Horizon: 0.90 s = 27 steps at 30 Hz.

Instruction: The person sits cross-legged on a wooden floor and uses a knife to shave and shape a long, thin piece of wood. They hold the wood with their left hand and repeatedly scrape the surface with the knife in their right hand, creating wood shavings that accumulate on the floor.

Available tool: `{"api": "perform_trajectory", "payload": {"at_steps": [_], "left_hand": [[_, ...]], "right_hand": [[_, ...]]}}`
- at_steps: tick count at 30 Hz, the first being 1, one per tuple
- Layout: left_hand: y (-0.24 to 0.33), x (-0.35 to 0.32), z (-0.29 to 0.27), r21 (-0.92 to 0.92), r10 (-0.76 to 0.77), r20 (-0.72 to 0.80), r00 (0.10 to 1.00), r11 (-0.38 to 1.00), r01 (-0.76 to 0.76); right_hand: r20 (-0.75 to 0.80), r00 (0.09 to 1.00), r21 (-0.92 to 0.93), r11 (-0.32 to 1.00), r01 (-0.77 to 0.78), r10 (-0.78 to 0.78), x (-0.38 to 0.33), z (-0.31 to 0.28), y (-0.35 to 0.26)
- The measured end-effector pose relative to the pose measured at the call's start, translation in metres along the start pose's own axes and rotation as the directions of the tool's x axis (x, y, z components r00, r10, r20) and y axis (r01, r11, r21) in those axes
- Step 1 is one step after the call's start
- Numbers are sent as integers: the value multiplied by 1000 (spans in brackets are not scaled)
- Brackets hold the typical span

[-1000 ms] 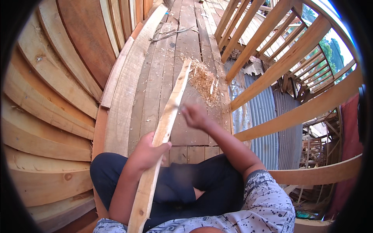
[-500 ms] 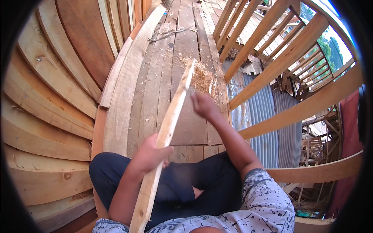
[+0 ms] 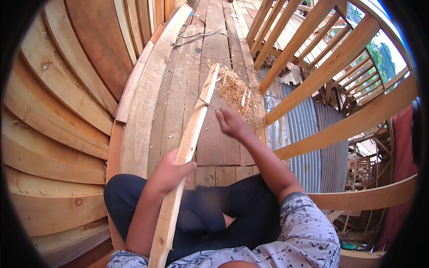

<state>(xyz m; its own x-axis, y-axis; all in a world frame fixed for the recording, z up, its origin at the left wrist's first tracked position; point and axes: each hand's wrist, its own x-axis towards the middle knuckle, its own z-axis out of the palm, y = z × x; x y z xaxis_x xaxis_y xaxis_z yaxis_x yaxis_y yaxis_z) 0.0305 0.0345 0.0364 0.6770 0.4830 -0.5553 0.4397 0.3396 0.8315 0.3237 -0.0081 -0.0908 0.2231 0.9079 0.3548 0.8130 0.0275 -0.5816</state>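
A long pale wooden stick (image 3: 194,127) slants from beside my lap up and away over the floor. My left hand (image 3: 172,172) is closed round its lower half, with the thumb across the top face. My right hand (image 3: 230,121) is closed in a fist on a knife (image 3: 209,105), whose handle is hidden in the fingers. The thin dark blade lies across the far part of the stick and pokes out past its left edge; motion blurs it slightly. Curled wood shavings (image 3: 234,91) are heaped just right of the stick's far end.
I sit on a plank floor (image 3: 172,120) with legs folded. A plank wall (image 3: 58,152) rises on the left. On the right stands a wooden railing (image 3: 321,69), with corrugated metal sheets (image 3: 297,134) below it. A thin twig (image 3: 196,38) lies farther off.
The stick's far end has shifted a little left. My right hand has moved slightly nearer, and the knife blade now shows across the stick.
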Motion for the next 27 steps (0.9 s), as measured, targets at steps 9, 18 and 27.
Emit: {"api": "perform_trajectory", "payload": {"at_steps": [9,18,27], "left_hand": [[-3,6,-21,-109,2,-39,999,994,-6],[0,2,-1,-21,36,10,999,999,-36],[-5,1,8,-10,41,44,998,999,-41]], "right_hand": [[109,991,20,997,-80,78,-9,5,-51],[-40,987,-97,982,-161,158,-3,-8,15],[-30,986,-82,983,-167,165,4,-13,15]]}}
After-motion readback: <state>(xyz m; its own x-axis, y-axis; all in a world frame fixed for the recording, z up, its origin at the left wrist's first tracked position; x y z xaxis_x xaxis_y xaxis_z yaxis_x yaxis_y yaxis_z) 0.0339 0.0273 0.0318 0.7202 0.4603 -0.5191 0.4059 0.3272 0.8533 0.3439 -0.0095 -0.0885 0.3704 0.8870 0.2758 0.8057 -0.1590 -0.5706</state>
